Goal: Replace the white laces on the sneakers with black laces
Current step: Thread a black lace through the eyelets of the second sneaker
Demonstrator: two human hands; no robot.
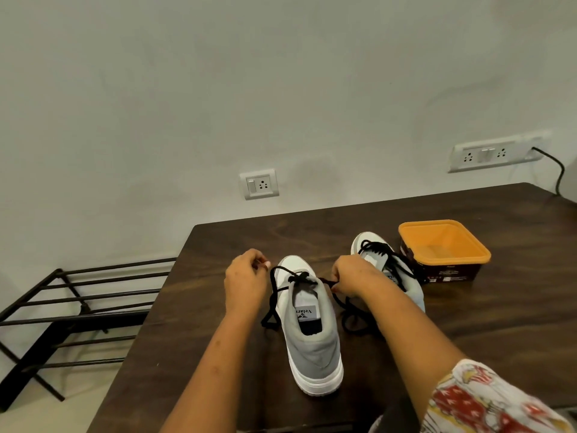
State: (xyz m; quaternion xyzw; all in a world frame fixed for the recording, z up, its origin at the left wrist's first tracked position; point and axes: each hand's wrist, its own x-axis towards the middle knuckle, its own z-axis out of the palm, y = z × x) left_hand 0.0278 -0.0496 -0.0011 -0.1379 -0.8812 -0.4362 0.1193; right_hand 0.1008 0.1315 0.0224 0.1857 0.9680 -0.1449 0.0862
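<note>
The near sneaker point(312, 339) stands mid-frame on the tabletop point(468, 323), heel toward the camera, with its black lace point(274, 295) crossed in a knot over the tongue. The left hand point(246, 276) and right hand point(352, 276) each have their fingers curled, pinching one side of the lace. To finish well, pull both sides outward evenly so the knot stays centred and the shoe does not slide. The other sneaker point(371, 248), right of centre, looks already laced in black.
</note>
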